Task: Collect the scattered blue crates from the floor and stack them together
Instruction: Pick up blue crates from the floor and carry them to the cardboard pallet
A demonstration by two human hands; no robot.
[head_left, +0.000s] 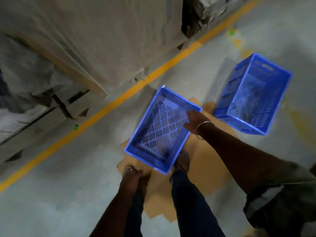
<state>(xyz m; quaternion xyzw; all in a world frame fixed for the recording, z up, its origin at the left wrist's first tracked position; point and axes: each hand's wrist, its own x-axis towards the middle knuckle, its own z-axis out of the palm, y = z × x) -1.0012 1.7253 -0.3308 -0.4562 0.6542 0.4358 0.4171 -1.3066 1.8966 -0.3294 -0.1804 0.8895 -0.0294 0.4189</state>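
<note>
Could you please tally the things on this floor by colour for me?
Blue crates: 2, the held crate in the right hand and the far crate
Brown cardboard sheet: 1
Yellow floor line: 1
Total: 4

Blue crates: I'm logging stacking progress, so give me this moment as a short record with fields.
crates in view: two
held crate: gripped at its long rim by the right hand, tilted, above the cardboard sheet
second crate: on the floor to the right, apart from the held one
left hand: holds nothing, fingers loosely curled
stacked yet: no
</note>
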